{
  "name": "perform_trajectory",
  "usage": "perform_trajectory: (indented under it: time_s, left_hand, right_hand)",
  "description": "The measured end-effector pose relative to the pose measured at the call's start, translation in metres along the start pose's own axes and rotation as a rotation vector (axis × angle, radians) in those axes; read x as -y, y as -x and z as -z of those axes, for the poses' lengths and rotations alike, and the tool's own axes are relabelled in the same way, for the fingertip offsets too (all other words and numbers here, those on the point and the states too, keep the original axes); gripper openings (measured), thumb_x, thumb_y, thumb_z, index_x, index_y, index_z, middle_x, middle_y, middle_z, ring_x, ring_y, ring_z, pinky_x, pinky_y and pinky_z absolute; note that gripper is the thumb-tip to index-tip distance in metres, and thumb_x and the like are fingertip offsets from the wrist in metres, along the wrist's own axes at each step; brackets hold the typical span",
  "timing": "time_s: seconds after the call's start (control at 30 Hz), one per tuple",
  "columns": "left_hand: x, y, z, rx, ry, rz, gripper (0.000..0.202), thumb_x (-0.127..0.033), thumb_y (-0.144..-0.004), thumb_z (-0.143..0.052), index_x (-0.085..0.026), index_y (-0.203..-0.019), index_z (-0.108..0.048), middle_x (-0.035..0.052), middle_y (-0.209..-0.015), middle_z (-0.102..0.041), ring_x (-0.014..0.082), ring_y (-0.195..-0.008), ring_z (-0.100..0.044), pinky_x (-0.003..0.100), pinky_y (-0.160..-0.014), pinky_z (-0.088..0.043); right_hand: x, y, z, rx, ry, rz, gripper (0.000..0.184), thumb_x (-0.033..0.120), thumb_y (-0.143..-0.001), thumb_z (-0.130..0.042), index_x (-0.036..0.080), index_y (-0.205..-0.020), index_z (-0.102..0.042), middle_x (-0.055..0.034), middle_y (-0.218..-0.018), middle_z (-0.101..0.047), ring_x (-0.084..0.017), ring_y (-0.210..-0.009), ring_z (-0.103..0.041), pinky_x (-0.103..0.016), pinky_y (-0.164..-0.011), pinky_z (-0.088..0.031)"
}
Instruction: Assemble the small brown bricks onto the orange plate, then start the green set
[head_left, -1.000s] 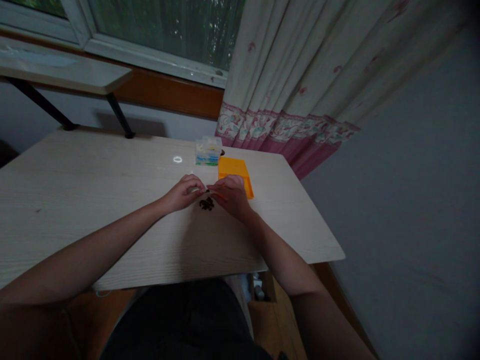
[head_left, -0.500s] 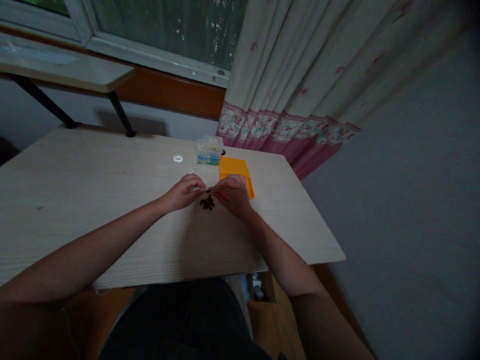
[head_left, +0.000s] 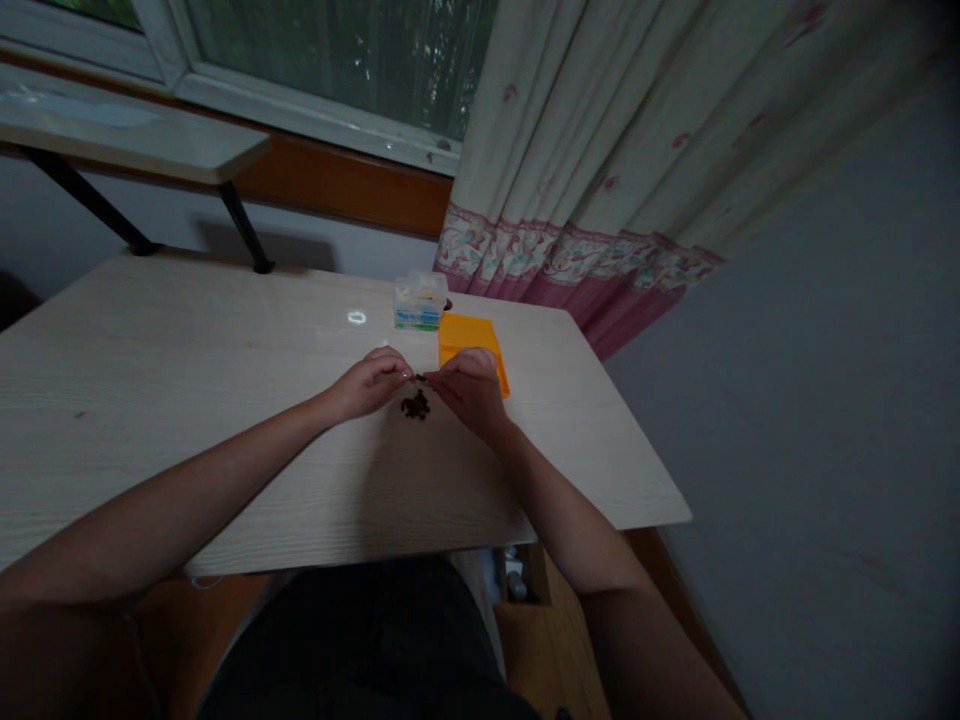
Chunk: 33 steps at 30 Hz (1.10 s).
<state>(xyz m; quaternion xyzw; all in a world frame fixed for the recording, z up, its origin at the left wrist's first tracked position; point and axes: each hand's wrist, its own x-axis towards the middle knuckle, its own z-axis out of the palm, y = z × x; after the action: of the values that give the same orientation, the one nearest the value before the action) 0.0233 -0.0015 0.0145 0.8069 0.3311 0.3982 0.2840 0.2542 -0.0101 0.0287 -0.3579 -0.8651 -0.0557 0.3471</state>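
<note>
Over the middle of the table, my left hand (head_left: 375,383) has thumb and fingers pinched together at a small dark piece (head_left: 420,377), too small to name. My right hand (head_left: 474,392) comes in from the other side, its fingers also pinched, with the tips close to the same piece; what they hold is hidden. Just below the fingertips, a little heap of dark brown pieces (head_left: 415,405) lies on the pale wood-grain table (head_left: 300,500). Behind my right hand, partly covered by it, is an orange tray (head_left: 469,330).
A clear plastic box (head_left: 418,302) with blue and green contents stands at the back beside the orange tray. On the far left a raised shelf (head_left: 150,140) rests on black legs. A floral curtain (head_left: 570,200) hangs behind the table, and a wall runs along the right.
My fingertips have drawn slightly apart, and the dark piece between them shows more clearly. The heap, tray and box stay in place.
</note>
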Motion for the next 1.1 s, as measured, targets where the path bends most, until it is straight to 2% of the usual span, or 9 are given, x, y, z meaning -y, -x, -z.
perform_trajectory:
  time_s: [0.17, 0.4, 0.63, 0.73, 0.9, 1.1]
  left_hand:
    - [0.004, 0.001, 0.0, -0.003, -0.01, 0.014, 0.024, -0.035, -0.095, -0.048, -0.02, -0.092, -0.067, 0.0068, -0.094, -0.063, 0.0188, -0.095, -0.059, 0.037, -0.092, -0.046]
    - [0.014, 0.003, 0.0, -0.087, -0.102, 0.035, 0.029, -0.037, -0.096, -0.046, -0.021, -0.09, -0.069, 0.0058, -0.091, -0.064, 0.019, -0.091, -0.059, 0.038, -0.09, -0.046]
    - [0.021, 0.006, 0.002, -0.041, -0.291, 0.009, 0.031, -0.035, -0.096, -0.045, -0.02, -0.089, -0.071, 0.0062, -0.088, -0.067, 0.0202, -0.089, -0.058, 0.038, -0.09, -0.042]
    - [0.021, 0.007, 0.001, -0.025, -0.299, 0.009, 0.032, -0.035, -0.096, -0.045, -0.019, -0.09, -0.071, 0.0062, -0.088, -0.067, 0.0198, -0.09, -0.058, 0.038, -0.089, -0.042]
    - [0.02, 0.006, 0.001, -0.013, -0.272, 0.007, 0.03, -0.036, -0.095, -0.047, -0.02, -0.089, -0.071, 0.0052, -0.087, -0.068, 0.0196, -0.088, -0.059, 0.039, -0.09, -0.043]
    - [0.018, 0.007, 0.002, -0.008, -0.273, 0.012, 0.03, -0.036, -0.095, -0.047, -0.02, -0.089, -0.072, 0.0054, -0.086, -0.069, 0.0196, -0.088, -0.059, 0.039, -0.09, -0.043]
  right_hand:
    - [-0.001, -0.001, 0.006, -0.056, 0.001, -0.034, 0.024, 0.044, -0.093, -0.056, 0.029, -0.09, -0.075, -0.0009, -0.078, -0.065, -0.018, -0.085, -0.054, -0.037, -0.087, -0.034]
    - [-0.009, -0.001, 0.014, -0.129, 0.032, -0.105, 0.023, 0.043, -0.093, -0.056, 0.032, -0.091, -0.077, -0.0017, -0.078, -0.064, -0.02, -0.089, -0.054, -0.039, -0.089, -0.035]
    - [-0.016, 0.0, 0.021, -0.227, 0.044, -0.155, 0.019, 0.04, -0.092, -0.059, 0.033, -0.095, -0.077, -0.0016, -0.079, -0.064, -0.02, -0.09, -0.054, -0.04, -0.09, -0.036]
    - [-0.019, 0.0, 0.023, -0.272, 0.057, -0.164, 0.018, 0.039, -0.092, -0.06, 0.032, -0.094, -0.077, -0.0024, -0.079, -0.064, -0.021, -0.088, -0.054, -0.04, -0.089, -0.036]
    - [-0.027, 0.001, 0.024, -0.268, 0.116, -0.221, 0.016, 0.035, -0.091, -0.061, 0.032, -0.095, -0.077, -0.0036, -0.081, -0.062, -0.022, -0.089, -0.052, -0.042, -0.09, -0.035]
    - [-0.035, 0.002, 0.027, -0.363, 0.164, -0.227, 0.016, 0.035, -0.091, -0.062, 0.033, -0.093, -0.077, -0.003, -0.078, -0.062, -0.021, -0.086, -0.053, -0.042, -0.088, -0.038]
